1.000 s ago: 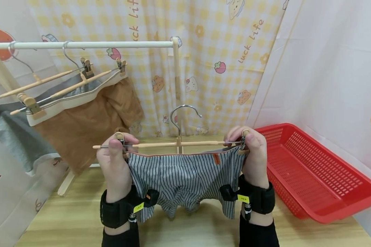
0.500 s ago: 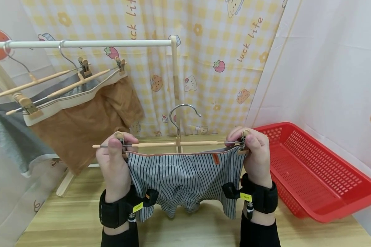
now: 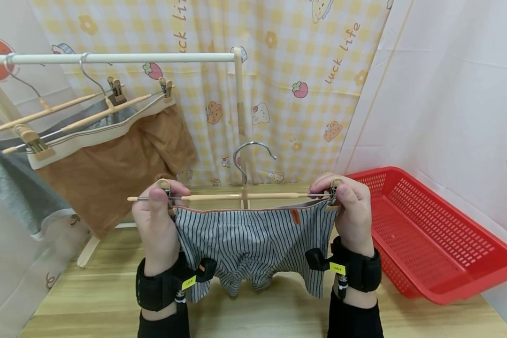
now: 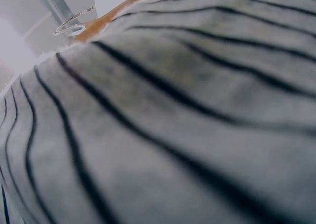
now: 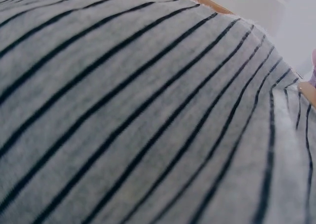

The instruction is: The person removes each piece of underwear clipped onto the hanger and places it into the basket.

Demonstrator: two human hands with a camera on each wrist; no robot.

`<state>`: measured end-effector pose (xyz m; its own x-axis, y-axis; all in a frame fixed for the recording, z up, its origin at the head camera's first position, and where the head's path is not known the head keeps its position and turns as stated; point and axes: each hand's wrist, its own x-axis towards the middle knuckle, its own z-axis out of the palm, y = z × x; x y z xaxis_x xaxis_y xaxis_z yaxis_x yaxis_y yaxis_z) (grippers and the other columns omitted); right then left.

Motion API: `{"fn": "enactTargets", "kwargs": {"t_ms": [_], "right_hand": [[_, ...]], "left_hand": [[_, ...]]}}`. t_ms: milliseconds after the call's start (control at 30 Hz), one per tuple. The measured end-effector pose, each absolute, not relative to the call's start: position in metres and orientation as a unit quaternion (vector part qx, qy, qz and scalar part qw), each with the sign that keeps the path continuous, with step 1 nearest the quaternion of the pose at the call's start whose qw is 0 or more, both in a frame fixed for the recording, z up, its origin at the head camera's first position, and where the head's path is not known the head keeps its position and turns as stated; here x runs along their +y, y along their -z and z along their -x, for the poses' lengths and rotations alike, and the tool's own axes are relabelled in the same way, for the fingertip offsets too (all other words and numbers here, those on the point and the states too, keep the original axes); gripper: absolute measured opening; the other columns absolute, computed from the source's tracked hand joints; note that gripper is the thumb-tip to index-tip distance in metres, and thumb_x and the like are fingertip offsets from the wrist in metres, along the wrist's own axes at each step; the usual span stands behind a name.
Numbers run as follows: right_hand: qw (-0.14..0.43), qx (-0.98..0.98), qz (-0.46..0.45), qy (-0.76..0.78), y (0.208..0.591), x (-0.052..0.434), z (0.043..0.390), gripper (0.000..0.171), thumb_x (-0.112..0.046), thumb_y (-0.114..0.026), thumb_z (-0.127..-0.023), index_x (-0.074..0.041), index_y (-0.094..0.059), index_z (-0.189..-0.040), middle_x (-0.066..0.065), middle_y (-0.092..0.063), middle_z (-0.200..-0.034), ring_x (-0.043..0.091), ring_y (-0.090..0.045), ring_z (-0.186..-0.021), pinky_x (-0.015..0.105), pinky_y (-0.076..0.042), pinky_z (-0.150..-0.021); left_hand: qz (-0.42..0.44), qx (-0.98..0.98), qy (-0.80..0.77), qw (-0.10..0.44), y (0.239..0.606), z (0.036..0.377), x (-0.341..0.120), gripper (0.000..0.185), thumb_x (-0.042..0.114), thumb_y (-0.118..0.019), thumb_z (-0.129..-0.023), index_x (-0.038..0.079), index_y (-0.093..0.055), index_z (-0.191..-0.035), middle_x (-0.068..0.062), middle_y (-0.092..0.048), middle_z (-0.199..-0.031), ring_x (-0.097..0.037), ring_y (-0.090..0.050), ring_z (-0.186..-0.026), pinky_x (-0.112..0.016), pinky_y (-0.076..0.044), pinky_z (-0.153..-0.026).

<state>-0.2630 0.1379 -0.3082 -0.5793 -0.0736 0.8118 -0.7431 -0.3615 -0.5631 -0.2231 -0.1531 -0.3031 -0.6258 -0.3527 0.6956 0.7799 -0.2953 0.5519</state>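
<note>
Striped grey shorts (image 3: 253, 239): hang centre, near you, waistband clipped to wooden clip hanger (image 3: 236, 197). Your left hand (image 3: 158, 220) pinches left clip, your right hand (image 3: 348, 211) pinches right clip, keeping bar level. Red basket (image 3: 426, 234) right; clothes rail (image 3: 110, 58) far left.

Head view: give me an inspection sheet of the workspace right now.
Surface: wooden table.
Job's things: striped shorts hang from a clip hanger, its hook free of the rail.
Clutter: red basket at right, nothing seen inside.
Hands: left hand and right hand each pinch a clip at the hanger's ends.
Cables: nothing seen.
Surroundings: brown shorts and a grey garment hang on the rail; patterned curtain behind.
</note>
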Motion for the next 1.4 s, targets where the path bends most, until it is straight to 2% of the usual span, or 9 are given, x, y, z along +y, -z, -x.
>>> {"fn": "enactTargets", "kwargs": {"t_ms": [267,667,1133,1400], "right_hand": [[0.244,-0.519,-0.399,-0.715,0.3084,0.1375,0.2633,0.037,-0.022,-0.053,-0.1,0.005,-0.073,-0.086,0.014,-0.07,-0.084,0.023,-0.063,-0.082,0.029,-0.05,-0.071],[0.242,-0.522,-0.405,-0.711,0.3074,0.1381,0.2645,0.038,-0.025,-0.054,-0.101,0.005,-0.073,-0.087,0.014,-0.07,-0.085,0.024,-0.063,-0.083,0.029,-0.05,-0.071],[0.245,-0.515,-0.413,-0.711,0.3073,0.1385,0.2639,0.037,-0.025,-0.055,-0.102,0.005,-0.073,-0.089,0.014,-0.07,-0.086,0.023,-0.063,-0.085,0.029,-0.051,-0.072],[0.245,-0.514,-0.415,-0.71,0.3084,0.1381,0.2636,0.037,-0.024,-0.054,-0.102,0.005,-0.072,-0.088,0.014,-0.069,-0.086,0.024,-0.062,-0.084,0.03,-0.05,-0.072]], "left_hand": [[0.231,-0.472,0.763,0.376,0.3038,0.2232,-0.153,0.061,0.046,-0.072,-0.089,-0.012,-0.062,-0.073,-0.008,-0.054,-0.06,-0.01,-0.038,-0.042,-0.022,-0.032,-0.041],[0.235,-0.457,0.774,0.371,0.303,0.2241,-0.1527,0.061,0.043,-0.073,-0.089,-0.015,-0.061,-0.074,-0.006,-0.051,-0.055,-0.009,-0.037,-0.041,-0.021,-0.031,-0.038],[0.228,-0.465,0.768,0.376,0.3017,0.2234,-0.1522,0.062,0.046,-0.073,-0.088,-0.013,-0.061,-0.072,-0.009,-0.056,-0.06,-0.011,-0.04,-0.042,-0.021,-0.036,-0.041],[0.224,-0.479,0.757,0.384,0.3033,0.2228,-0.1528,0.061,0.047,-0.072,-0.089,-0.011,-0.062,-0.072,-0.01,-0.058,-0.064,-0.01,-0.04,-0.042,-0.021,-0.035,-0.041]]}}
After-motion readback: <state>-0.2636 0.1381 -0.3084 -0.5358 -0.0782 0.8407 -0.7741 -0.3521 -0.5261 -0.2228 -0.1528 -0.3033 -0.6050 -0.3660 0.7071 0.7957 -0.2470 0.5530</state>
